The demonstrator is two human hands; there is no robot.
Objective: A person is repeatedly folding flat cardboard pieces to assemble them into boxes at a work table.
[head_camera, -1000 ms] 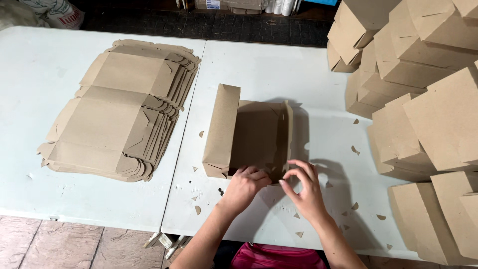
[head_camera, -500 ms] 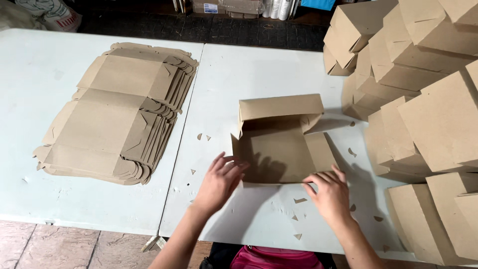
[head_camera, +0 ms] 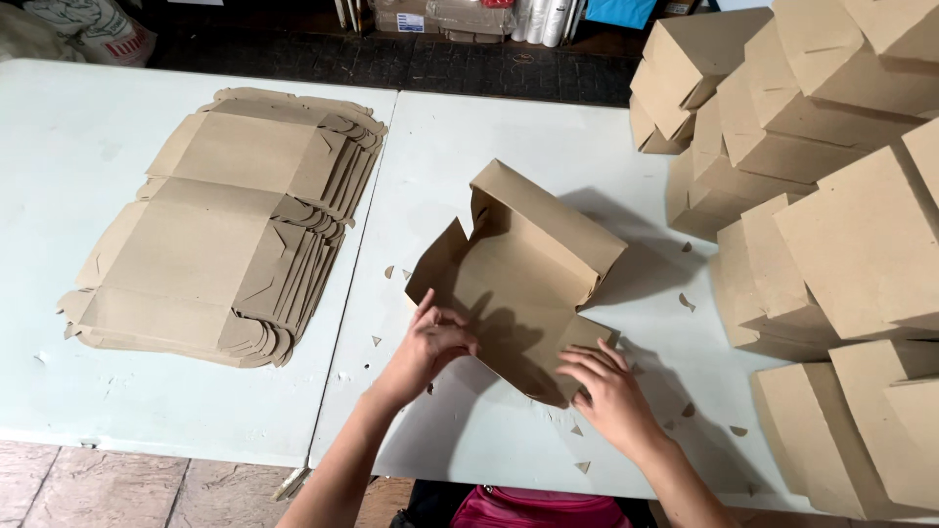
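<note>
Brown kraft cardboard is what we are seeing under both hands. The fingers (head_camera: 440,328) of the left hand (head_camera: 423,354) are curling onto the near-left edge of a half-formed carton (head_camera: 518,284), pinching or pressing a side flap; we cannot tell whether they are fully closing on it. The right hand (head_camera: 611,396) is lying with its fingers (head_camera: 587,364) spread flat and released on the near-right corner flap, pressing it toward the bench (head_camera: 469,440).

The carton is sitting near the middle of the white bench, just in front of us, turned at an angle; its far wall is standing up with a folded lip, while the near panels are lying open.

We are judging the board to be light, thin and stiff along its panels yet ready to bend at its scored creases, so it is best taken at a flap edge or beside a crease, not in mid-panel, where it could buckle. Its dry matte surface should not be slippery.

Moving outward, small punched-out scraps (head_camera: 685,303) are lying scattered on the bench around the carton. A fanned stack of flat blanks (head_camera: 215,225) is resting well apart to the left, and finished closed boxes (head_camera: 831,215) are piling up to the right.
</note>
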